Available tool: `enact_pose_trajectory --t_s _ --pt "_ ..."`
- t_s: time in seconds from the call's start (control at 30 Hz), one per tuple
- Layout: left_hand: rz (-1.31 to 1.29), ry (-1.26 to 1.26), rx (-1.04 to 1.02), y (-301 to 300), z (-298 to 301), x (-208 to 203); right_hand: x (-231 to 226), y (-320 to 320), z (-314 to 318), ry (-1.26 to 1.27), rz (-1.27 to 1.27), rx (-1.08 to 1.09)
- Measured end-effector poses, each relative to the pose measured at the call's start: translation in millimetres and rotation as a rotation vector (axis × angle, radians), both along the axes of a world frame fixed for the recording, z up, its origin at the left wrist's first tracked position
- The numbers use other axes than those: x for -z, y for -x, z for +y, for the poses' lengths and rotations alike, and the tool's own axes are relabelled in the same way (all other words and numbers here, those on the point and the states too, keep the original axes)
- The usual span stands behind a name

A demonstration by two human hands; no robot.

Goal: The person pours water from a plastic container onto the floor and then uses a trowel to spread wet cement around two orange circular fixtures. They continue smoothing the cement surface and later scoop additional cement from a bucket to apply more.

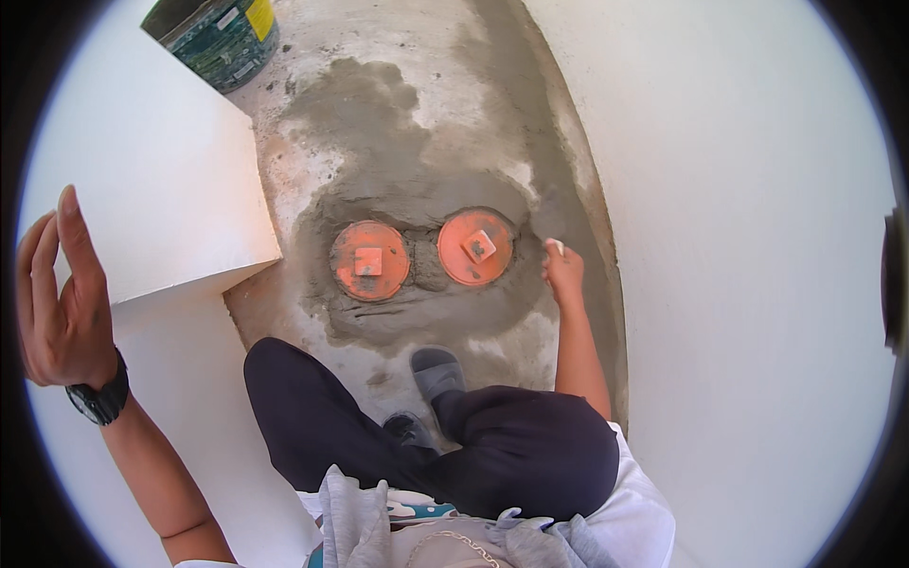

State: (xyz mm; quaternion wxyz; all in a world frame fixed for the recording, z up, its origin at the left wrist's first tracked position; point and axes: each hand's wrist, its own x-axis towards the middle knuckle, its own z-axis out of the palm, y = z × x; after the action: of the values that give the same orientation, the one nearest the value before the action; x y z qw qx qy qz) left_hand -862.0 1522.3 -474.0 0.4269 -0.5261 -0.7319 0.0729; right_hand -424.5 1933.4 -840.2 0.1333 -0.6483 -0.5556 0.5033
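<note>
Two round orange drain covers, a left one (386,286) and a right one (453,233), sit side by side in a patch of wet grey cement (417,317). Each has a raised square in its middle, and grey smears mark both. To the right of the covers, my right hand (565,273) is closed around the pale handle of what looks like a small trowel (548,210). Its blurred grey blade barely stands out from the cement. My left hand (68,308) is raised beside the white block, fingers stretched out and nothing in it; whether it touches the block I cannot tell.
A white block with a sharp corner (189,180) stands at the left, and a white wall (739,237) rises along the right. A dark green bucket (222,52) stands at the far left. My knees and sandalled feet (437,371) are just below the cement patch.
</note>
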Motion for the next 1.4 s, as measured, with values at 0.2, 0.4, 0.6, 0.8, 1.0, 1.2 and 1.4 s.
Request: enact_pose_trajectory --t_s 0.2,0.4,0.6,0.8,1.0,1.2,1.4 --pt "0.257 0.080 -0.083 -3.9 -2.9 0.3 21.2 36.2 -7.8 0.093 -0.001 -0.154" --pt "0.227 -0.022 -0.083 -13.3 6.9 3.6 22.1 -0.3 -10.9 -0.014 -0.083 -0.108" --pt "0.208 -0.064 -0.080 -19.9 10.1 3.2 17.5 -39.3 -20.2 -0.067 -0.131 -0.100" --pt "0.210 -0.086 -0.093 -35.1 26.7 -4.8 31.3 -36.7 -5.4 -0.022 -0.097 -0.135" --pt "0.309 -0.056 -0.125 -56.8 44.3 -15.2 -4.3 -49.4 -18.5 -0.264 -0.348 -0.305" --pt "0.360 -0.138 -0.065 -65.9 51.3 -12.3 -80.0 5.8 -69.6 -0.503 -0.065 -0.472" --pt "0.276 -0.319 -0.103 -82.1 57.2 -2.5 -52.5 43.2 -130.0 -0.744 0.172 -0.647"
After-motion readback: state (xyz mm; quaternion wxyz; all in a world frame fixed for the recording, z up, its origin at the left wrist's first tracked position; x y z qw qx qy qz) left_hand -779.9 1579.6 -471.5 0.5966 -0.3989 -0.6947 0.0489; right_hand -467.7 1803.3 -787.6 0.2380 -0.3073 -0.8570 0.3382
